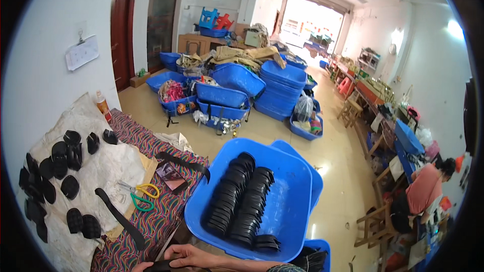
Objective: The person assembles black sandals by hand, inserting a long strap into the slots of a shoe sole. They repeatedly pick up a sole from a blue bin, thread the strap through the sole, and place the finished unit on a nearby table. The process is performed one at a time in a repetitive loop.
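Holding a black piece point(160, 266) in the right grip point(191, 257), curled nearly closed, nearside-left of the blue tub point(290, 189); cannot tell the closure of the left grip point(141, 268), mostly cut off. Best to support it lengthwise, turning gently, clear of scissors point(133, 189) on the tabletop point(166, 210), left of the tub.

From here I can't read any lettering; marks on the wall sheet point(82, 54) look too small.
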Available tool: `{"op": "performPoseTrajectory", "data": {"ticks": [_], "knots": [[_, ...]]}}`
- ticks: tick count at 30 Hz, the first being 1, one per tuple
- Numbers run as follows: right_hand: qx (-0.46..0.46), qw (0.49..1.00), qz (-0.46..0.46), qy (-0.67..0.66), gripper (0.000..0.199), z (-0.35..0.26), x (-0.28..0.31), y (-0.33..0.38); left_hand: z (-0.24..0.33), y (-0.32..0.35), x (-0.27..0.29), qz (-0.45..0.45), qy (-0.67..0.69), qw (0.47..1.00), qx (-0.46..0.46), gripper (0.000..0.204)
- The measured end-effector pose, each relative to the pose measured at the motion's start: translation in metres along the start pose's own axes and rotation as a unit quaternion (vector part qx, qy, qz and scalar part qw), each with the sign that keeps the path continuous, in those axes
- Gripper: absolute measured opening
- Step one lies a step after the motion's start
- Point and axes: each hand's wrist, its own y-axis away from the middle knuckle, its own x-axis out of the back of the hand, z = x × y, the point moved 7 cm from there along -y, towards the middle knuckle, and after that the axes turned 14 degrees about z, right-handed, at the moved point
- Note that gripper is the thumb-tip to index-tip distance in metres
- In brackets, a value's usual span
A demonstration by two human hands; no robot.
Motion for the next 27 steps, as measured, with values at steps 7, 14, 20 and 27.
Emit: {"op": "performPoseTrajectory", "data": {"ticks": [7,14,20,27], "knots": [[0.001,0.999,0.015,-0.050,0.020,-0.029,0.011,0.021,0.013,-0.006,-0.017,-0.027,-0.060,0.996,0.060,0.024],[-0.001,0.995,0.030,-0.100,0.014,-0.016,0.026,0.029,0.008,0.001,-0.027,0.041,-0.062,0.993,0.094,0.032],[-0.012,0.992,0.118,0.049,0.013,-0.066,0.037,0.023,0.024,-0.023,-0.034,0.098,0.003,0.990,0.104,0.034],[0.067,0.992,0.104,-0.011,0.013,-0.116,0.025,0.007,0.056,-0.037,-0.013,0.087,0.094,0.991,0.024,0.033]]}}
